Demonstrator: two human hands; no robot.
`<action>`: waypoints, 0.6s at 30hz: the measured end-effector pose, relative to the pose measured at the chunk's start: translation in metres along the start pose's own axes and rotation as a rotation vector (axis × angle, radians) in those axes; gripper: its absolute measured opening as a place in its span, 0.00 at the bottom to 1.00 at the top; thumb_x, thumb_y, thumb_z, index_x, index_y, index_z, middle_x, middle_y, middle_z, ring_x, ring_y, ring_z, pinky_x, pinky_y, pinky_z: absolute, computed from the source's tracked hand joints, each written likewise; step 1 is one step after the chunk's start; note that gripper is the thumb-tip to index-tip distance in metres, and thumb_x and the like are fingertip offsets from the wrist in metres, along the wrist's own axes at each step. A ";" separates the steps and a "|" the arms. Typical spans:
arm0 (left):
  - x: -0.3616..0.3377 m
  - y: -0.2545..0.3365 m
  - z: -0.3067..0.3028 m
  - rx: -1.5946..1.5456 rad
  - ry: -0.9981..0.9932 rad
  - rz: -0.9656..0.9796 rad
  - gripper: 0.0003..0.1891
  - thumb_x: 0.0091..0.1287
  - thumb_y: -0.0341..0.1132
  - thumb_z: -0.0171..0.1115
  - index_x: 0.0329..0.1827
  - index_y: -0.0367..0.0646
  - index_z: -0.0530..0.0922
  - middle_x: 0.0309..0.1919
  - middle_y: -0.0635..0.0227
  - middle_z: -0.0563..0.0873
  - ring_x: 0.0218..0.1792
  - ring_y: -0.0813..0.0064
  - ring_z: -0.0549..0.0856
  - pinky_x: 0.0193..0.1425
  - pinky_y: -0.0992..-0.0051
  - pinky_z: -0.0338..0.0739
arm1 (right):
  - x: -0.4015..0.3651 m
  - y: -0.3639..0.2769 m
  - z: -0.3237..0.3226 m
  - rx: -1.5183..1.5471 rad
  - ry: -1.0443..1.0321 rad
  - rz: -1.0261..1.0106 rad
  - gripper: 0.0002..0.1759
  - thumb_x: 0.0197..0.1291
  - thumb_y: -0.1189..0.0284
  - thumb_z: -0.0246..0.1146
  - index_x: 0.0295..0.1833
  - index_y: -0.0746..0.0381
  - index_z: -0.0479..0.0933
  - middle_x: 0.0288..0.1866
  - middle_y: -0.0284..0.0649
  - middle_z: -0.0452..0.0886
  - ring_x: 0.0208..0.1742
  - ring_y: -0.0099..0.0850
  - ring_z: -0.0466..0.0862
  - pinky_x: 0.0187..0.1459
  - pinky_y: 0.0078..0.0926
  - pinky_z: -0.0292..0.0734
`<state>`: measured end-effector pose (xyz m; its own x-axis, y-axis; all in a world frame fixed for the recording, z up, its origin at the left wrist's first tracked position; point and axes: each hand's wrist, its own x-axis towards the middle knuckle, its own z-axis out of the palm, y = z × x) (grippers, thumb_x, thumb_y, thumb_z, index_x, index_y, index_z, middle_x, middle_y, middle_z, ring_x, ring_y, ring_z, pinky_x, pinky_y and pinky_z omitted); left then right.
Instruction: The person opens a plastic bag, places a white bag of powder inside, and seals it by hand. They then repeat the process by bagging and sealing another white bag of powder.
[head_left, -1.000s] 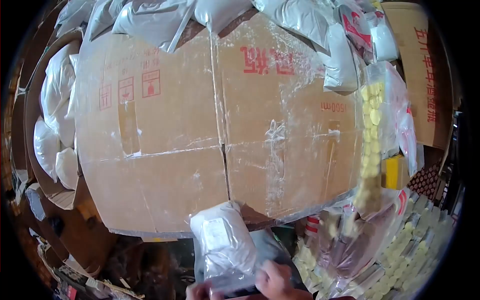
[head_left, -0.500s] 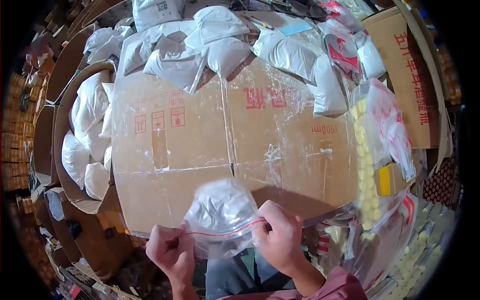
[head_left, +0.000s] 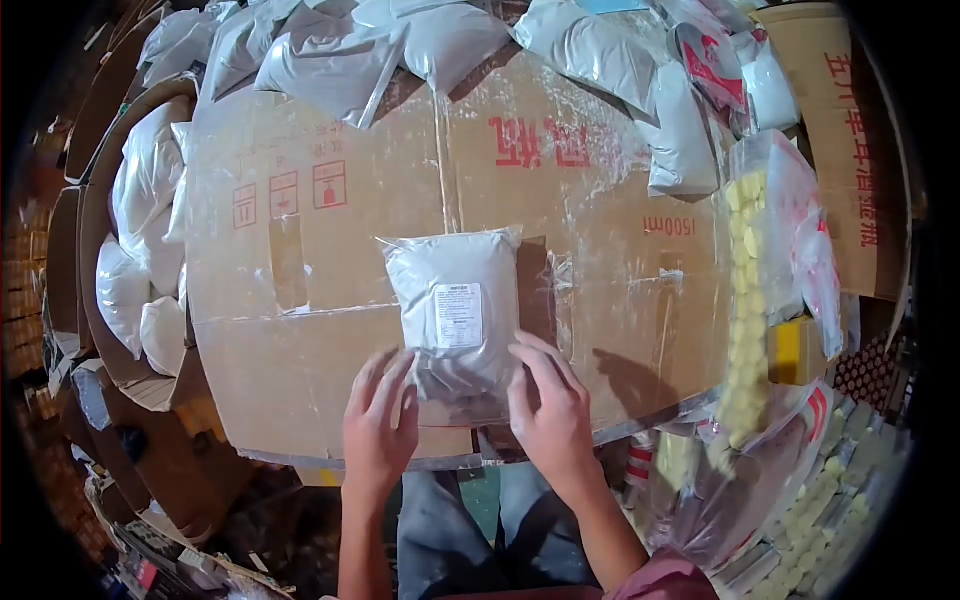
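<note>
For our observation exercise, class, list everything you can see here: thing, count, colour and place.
labelled bag: one, white, lying flat mid-sheet
cardboard sheet: one, brown with red print, centre
loose bags: many, white, piled along the far edge
carton: one, brown, left, white bags inside
clear bag: one, yellow pieces inside, right
left hand: one, open, at the labelled bag's near left edge
right hand: one, open, at its near right edge

A single head-worn camera looks steeply down and forward, close above and behind where the left hand (head_left: 380,425) and right hand (head_left: 550,410) press the white bag (head_left: 455,300)
</note>
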<state>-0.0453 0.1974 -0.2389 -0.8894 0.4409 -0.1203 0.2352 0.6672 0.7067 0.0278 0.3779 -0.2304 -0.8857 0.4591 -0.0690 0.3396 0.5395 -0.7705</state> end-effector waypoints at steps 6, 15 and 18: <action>0.091 -0.009 0.066 0.264 0.111 0.350 0.22 0.71 0.30 0.50 0.67 0.32 0.70 0.68 0.48 0.72 0.70 0.49 0.69 0.73 0.57 0.63 | 0.086 0.035 0.073 -0.289 0.073 -0.287 0.22 0.69 0.72 0.51 0.64 0.75 0.69 0.69 0.57 0.69 0.72 0.53 0.66 0.72 0.43 0.62; 0.089 -0.026 0.065 0.273 0.237 0.066 0.25 0.71 0.34 0.54 0.70 0.34 0.67 0.71 0.44 0.65 0.73 0.45 0.63 0.74 0.53 0.58 | 0.091 0.046 0.052 -0.131 0.123 -0.234 0.20 0.66 0.76 0.57 0.62 0.73 0.72 0.66 0.58 0.71 0.68 0.53 0.70 0.67 0.41 0.68; 0.038 -0.025 0.052 0.056 0.300 -0.108 0.24 0.63 0.24 0.64 0.63 0.35 0.71 0.61 0.47 0.72 0.58 0.54 0.76 0.60 0.62 0.71 | 0.029 0.033 0.028 -0.078 0.172 -0.081 0.20 0.60 0.79 0.64 0.59 0.69 0.75 0.57 0.53 0.77 0.59 0.49 0.78 0.57 0.38 0.76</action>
<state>-0.0644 0.2283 -0.2976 -0.9843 0.1750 0.0246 0.1474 0.7362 0.6605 0.0049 0.3895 -0.2757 -0.8464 0.5219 0.1054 0.2988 0.6294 -0.7173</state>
